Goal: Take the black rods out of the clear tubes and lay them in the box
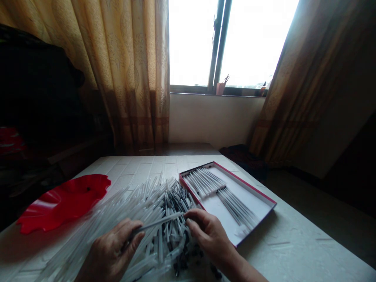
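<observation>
A slim greyish pen [160, 222] stretches between my two hands, its right end a little higher. My left hand [113, 246] pinches its left end between thumb and fingers. At the other end, the thumb and index finger of my right hand [207, 229] close on the tip; the exact grip is partly hidden. Under both hands spreads a heap of clear plastic pen barrels [117, 211], with thin black pen parts [174, 199] mixed in on its right side. Beside my right hand lies a shallow red-edged box [232, 176], holding two rows of pens [205, 181].
A red wavy-rimmed plate [64, 199] sits on the left of the white table [308, 239]. Behind the table are curtains [132, 70] and a window, with a small pink cup [220, 89] on its sill. Dark furniture stands at far left.
</observation>
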The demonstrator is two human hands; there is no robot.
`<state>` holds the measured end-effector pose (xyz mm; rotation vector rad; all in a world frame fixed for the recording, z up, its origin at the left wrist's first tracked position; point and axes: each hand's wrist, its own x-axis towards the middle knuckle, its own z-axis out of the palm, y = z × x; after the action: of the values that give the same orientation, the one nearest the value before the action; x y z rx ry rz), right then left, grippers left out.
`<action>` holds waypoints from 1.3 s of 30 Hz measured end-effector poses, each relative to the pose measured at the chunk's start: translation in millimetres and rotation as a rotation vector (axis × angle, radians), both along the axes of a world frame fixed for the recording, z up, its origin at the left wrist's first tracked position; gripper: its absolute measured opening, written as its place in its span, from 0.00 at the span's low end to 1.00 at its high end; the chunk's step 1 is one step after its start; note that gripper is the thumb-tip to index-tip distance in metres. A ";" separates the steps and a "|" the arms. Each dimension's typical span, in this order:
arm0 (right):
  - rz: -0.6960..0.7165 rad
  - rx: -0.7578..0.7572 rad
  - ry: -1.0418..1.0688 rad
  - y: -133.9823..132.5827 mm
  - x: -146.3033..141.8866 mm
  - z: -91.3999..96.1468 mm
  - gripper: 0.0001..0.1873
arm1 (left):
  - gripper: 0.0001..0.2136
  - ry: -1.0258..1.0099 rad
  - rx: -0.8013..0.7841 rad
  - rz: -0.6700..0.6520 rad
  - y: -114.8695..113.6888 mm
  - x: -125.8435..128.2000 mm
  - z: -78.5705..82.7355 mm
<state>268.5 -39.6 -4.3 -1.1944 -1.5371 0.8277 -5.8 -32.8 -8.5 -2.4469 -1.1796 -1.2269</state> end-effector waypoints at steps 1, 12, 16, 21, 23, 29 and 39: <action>-0.001 0.058 -0.070 -1.0 -0.1 1.2 0.09 | 0.16 0.008 -0.006 0.000 -0.2 0.1 0.2; -0.083 0.216 -0.322 3.3 14.8 4.9 0.13 | 0.15 0.020 -0.007 -0.028 0.4 2.0 0.2; -0.066 0.233 -0.375 4.0 15.1 2.4 0.13 | 0.14 0.026 -0.004 -0.037 -0.3 2.9 3.6; -0.055 0.288 -0.373 3.2 11.4 1.4 0.14 | 0.14 0.036 -0.007 -0.054 -2.2 3.8 8.4; -0.049 0.294 -0.333 2.4 10.2 2.1 0.14 | 0.13 0.047 -0.018 -0.072 -3.0 4.5 10.1; 0.015 0.120 -0.066 -1.6 6.4 3.5 0.15 | 0.11 0.057 -0.052 -0.098 -3.1 5.2 7.3; 0.091 -0.155 0.335 0.6 -0.6 2.2 0.10 | 0.11 0.074 -0.063 -0.109 -3.3 4.0 6.2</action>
<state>267.9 -39.1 -2.1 -1.0371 -1.2771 1.1620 -1.8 -36.2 -2.3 -2.6102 -1.0952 -1.1313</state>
